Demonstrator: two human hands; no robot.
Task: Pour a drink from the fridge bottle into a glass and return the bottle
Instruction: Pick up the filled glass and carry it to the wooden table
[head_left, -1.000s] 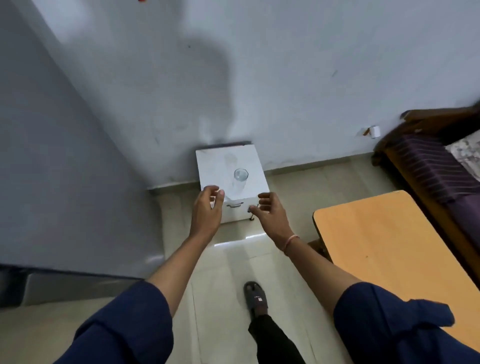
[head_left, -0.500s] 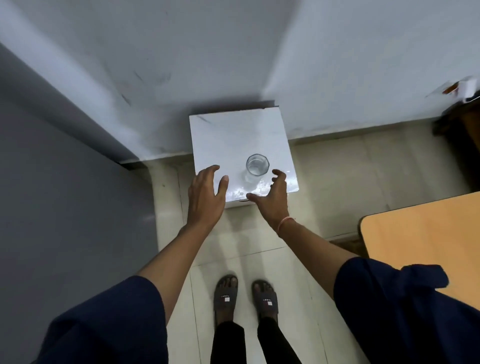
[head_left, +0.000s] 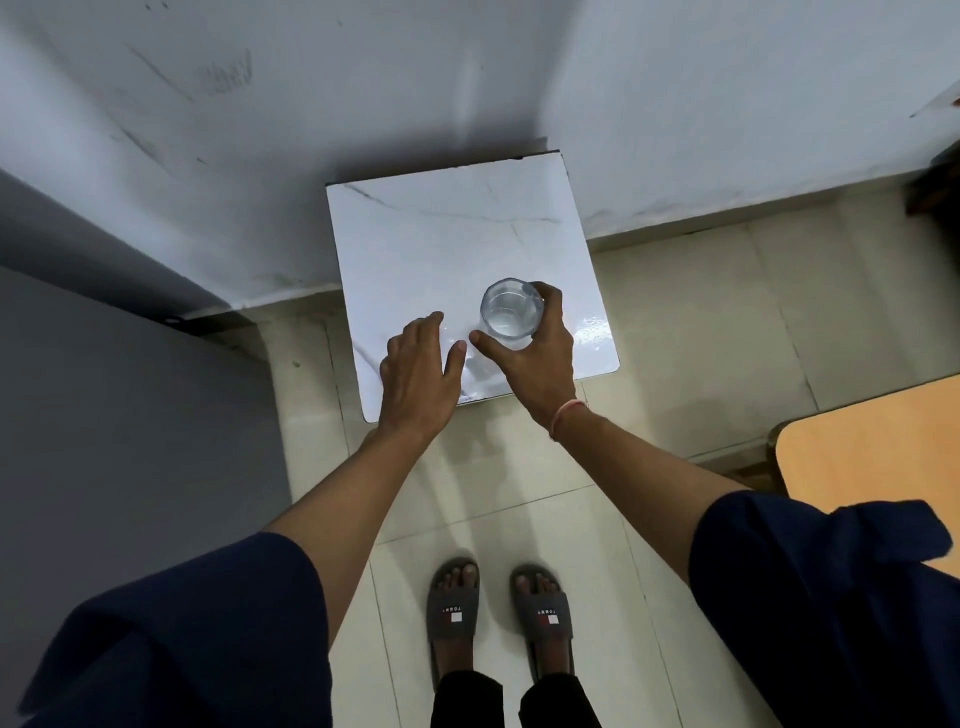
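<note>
A clear glass (head_left: 510, 309) holding some clear liquid stands on a small white marble-topped stand (head_left: 441, 244) against the wall. My right hand (head_left: 540, 353) wraps around the glass, thumb on its near side and fingers on its far right side. Just left of the glass, my left hand (head_left: 420, 366) hovers flat over the stand's front edge, fingers apart and holding nothing. No bottle is in view.
A grey fridge side (head_left: 114, 415) fills the left. An orange table corner (head_left: 872, 457) juts in at the right. My feet in grey sandals (head_left: 498, 618) stand on the tiled floor before the stand. Dark furniture (head_left: 940, 182) sits at the far right.
I have stepped closer and the view tilted down. My right hand moved forward and closed around the glass. My left hand advanced over the stand's front edge.
</note>
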